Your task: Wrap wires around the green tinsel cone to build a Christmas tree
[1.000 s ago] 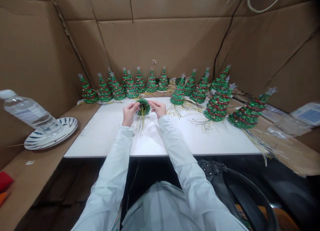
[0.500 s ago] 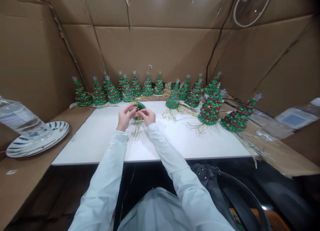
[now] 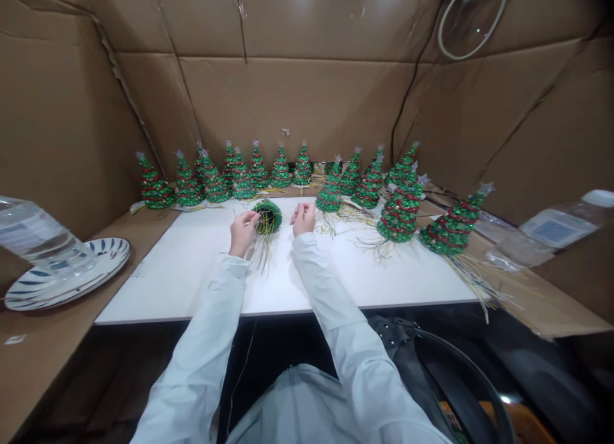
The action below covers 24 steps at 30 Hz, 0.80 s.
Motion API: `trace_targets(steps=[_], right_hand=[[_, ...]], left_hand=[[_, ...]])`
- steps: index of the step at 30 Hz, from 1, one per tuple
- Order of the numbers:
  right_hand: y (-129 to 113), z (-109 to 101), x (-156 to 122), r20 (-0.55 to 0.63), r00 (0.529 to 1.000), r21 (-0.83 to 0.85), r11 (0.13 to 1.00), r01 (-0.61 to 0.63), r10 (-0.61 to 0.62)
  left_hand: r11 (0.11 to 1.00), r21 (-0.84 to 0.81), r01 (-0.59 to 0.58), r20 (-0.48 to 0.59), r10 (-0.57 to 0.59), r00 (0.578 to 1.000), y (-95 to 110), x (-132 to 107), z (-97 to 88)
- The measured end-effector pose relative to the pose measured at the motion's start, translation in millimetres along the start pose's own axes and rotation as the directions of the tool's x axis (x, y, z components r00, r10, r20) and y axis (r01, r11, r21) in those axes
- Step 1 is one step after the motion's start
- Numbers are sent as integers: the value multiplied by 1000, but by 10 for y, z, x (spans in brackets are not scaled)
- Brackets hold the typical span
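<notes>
A small green tinsel tree (image 3: pixel 267 215) lies on its side on the white table (image 3: pixel 201 265), its open base toward me and yellow-green wires (image 3: pixel 263 251) trailing out of it. My left hand (image 3: pixel 242 231) grips the tree's left side with curled fingers. My right hand (image 3: pixel 304 217) is a little to the right of the tree, apart from it, fingers curled inward; I cannot make out whether it pinches a thin wire.
A row of several finished green-and-red trees (image 3: pixel 225 175) lines the back edge, with more trees (image 3: pixel 401 207) on the right. A striped plate (image 3: pixel 62 274) and a water bottle (image 3: pixel 33 236) sit at left. Plastic bags (image 3: pixel 542 236) lie at right. Cardboard walls enclose the table.
My right hand has come off the tree and moved to the right. My left hand still grips the tree. The view has drifted slightly.
</notes>
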State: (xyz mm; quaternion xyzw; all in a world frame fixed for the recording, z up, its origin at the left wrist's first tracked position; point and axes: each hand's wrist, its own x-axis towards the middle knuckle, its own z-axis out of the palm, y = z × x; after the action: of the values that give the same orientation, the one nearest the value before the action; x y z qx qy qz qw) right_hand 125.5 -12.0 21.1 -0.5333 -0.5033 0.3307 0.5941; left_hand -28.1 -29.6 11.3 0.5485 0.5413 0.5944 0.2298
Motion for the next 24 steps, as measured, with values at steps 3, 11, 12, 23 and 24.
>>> trace_targets(steps=[3,11,12,23,24], right_hand=[[-16,4,6,-130,991,138,990,40,-22],[-37,-211,-1,-177,967,198,956,218,-184],[-21,-222,-14,-157,965,199,950,240,-211],[44,84,-393,177,934,-94,939,331,-312],[33,92,-410,168,935,-134,932,337,-314]], left_hand=[[998,-13,-53,52,54,997,-36,1,37],[971,-241,2,165,39,985,28,-72,187],[954,-296,38,177,16,984,61,-89,196],[750,-592,294,207,-211,955,209,-149,168],[753,-585,300,211,-216,953,222,-152,157]])
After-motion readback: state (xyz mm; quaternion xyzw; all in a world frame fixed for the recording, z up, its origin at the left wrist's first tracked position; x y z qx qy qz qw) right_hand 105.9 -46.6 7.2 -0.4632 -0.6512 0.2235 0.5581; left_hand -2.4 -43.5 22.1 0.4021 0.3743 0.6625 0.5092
